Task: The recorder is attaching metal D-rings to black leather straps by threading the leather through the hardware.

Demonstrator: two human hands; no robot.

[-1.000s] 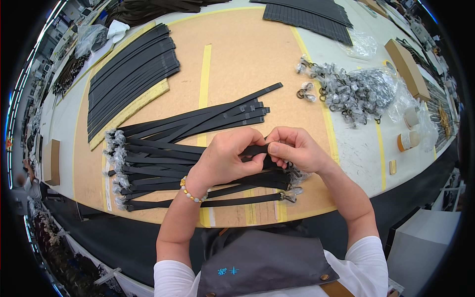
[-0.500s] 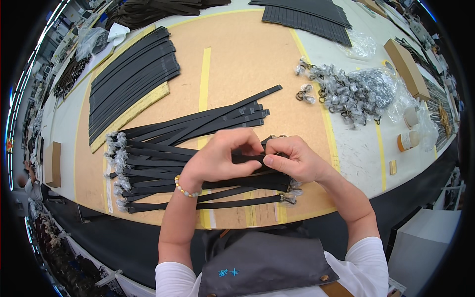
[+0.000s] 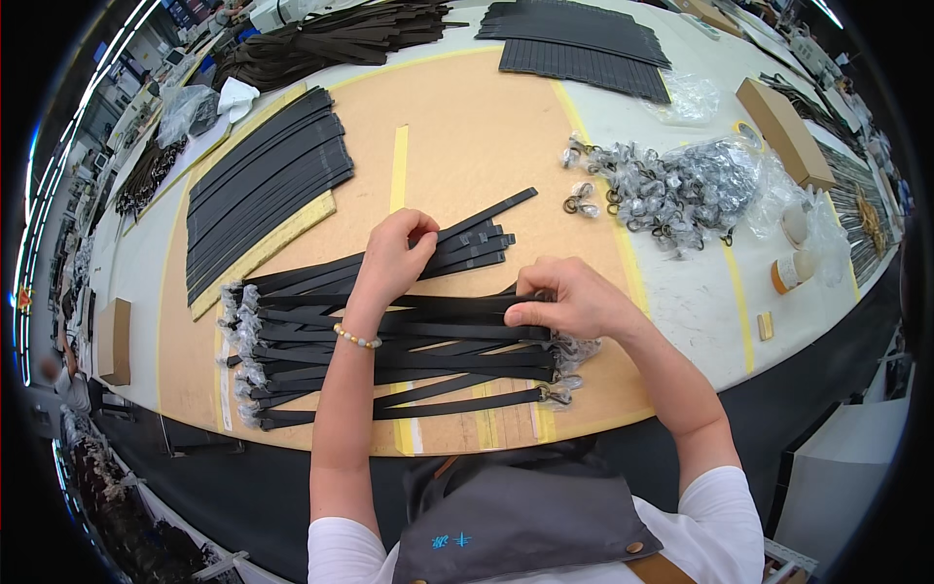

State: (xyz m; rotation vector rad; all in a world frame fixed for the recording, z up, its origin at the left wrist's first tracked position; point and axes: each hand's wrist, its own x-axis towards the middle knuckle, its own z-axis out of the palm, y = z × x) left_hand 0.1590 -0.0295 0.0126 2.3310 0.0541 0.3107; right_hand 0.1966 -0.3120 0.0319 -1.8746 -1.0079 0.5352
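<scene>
My right hand [image 3: 574, 300] pinches the right end of a black strap [image 3: 452, 303], thumb below and fingers curled over it, above a row of similar straps. That row of black straps [image 3: 457, 360] lies crosswise, with plastic-wrapped metal clasps [image 3: 248, 336] at the left ends and more wrapped clasps [image 3: 574, 352] at the right. My left hand [image 3: 399, 251], a beaded bracelet on its wrist, is closed at the topmost of the loose straps [image 3: 486, 209], which comes out between thumb and forefinger. These loose straps have plain right ends. My fingers partly hide the grip.
A neat stack of black straps [image 3: 268, 185] lies far left on a yellow-edged board. More strap stacks [image 3: 584, 49] and a dark strap bundle [image 3: 331, 39] are at the back. Right are a heap of wrapped clasps [image 3: 671, 185], a cardboard box [image 3: 783, 131] and a tape roll [image 3: 786, 274].
My hands were together at one strap's right end. My left hand has moved away up and left to the loose straps; my right hand stays on the strap, slightly lower, and the strap lies straighter.
</scene>
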